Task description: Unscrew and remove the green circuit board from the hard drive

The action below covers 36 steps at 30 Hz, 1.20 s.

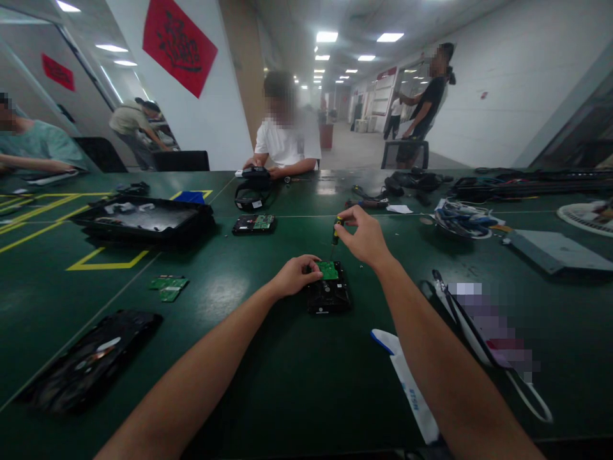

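A black hard drive (328, 295) lies on the green table (287, 377) in front of me, with a green circuit board (328, 270) on its far end. My left hand (297, 275) rests on the drive's left far corner, fingers curled against the board's edge. My right hand (364, 237) pinches the top of a small screwdriver (336, 231) with a yellow and black handle, held upright over the board's far edge.
Loose green boards (168, 287) lie to the left, a black tray (89, 361) nearer left, a large black case (143, 220) beyond. A second drive (253, 223) sits further back. A lanyard and card (483, 332) lie right. A person in white (286, 144) sits opposite.
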### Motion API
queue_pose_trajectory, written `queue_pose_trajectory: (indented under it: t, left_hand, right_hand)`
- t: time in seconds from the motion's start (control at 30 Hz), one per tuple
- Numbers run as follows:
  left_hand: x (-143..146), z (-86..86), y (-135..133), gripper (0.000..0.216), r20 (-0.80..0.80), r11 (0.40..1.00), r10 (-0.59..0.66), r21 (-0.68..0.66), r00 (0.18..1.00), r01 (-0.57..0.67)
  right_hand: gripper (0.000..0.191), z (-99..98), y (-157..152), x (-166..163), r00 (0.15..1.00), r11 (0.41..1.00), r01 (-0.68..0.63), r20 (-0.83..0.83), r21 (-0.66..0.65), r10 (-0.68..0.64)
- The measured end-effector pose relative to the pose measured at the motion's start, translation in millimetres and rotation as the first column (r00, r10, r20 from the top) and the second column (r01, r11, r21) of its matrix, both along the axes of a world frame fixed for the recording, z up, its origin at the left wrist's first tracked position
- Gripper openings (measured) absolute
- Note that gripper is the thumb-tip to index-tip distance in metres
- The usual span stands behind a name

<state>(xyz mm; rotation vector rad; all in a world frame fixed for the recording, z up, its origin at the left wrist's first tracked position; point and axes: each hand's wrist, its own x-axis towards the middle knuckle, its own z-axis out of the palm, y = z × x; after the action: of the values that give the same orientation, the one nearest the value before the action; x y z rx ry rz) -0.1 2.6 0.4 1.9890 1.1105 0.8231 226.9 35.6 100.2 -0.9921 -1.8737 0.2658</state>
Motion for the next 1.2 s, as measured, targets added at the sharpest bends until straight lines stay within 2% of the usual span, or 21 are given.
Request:
queue_pose_trajectory:
  t: [0.23, 0.43, 0.63, 0.8, 1.0, 1.2]
  left_hand:
    - [-0.8, -0.3, -0.9, 0.021, 0.000, 1.000, 0.005, -0.006, 1.000, -0.005]
    - [-0.7, 2.0, -1.6, 0.022, -0.004, 1.000, 0.002, -0.007, 1.000, -0.002]
    - [-0.2, 3.6, -1.8, 0.019, -0.020, 1.000, 0.008, -0.007, 1.000, -0.008]
    - [-0.8, 3.0, -1.5, 0.018, -0.015, 1.000, 0.012, -0.005, 1.000, -0.012]
    - [-0.5, 2.0, -0.9, 0.018, -0.011, 1.000, 0.009, -0.007, 1.000, -0.009]
    - [-0.5, 3.1, -1.5, 0.020, -0.017, 1.000, 0.008, -0.016, 1.000, -0.008]
  right_hand:
    - [0.017, 0.7, -1.2, -0.1, 0.999, 1.000, -0.025, 0.034, 0.014, 0.024]
    - [0.014, 0.9, -1.9, -0.3, 1.000, 1.000, 0.010, -0.012, -0.020, -0.010]
    - [0.018, 1.8, -2.7, -0.8, 0.999, 1.000, -0.025, 0.036, 0.000, 0.025]
    - [0.015, 1.2, -1.3, 0.2, 1.000, 1.000, -0.009, 0.001, -0.019, 0.009]
    - [0.018, 0.3, -0.3, -0.3, 0.999, 0.999, -0.031, 0.026, 0.020, 0.030]
    - [0.014, -0.2, -1.4, -0.9, 1.000, 1.000, 0.003, -0.014, -0.025, -0.003]
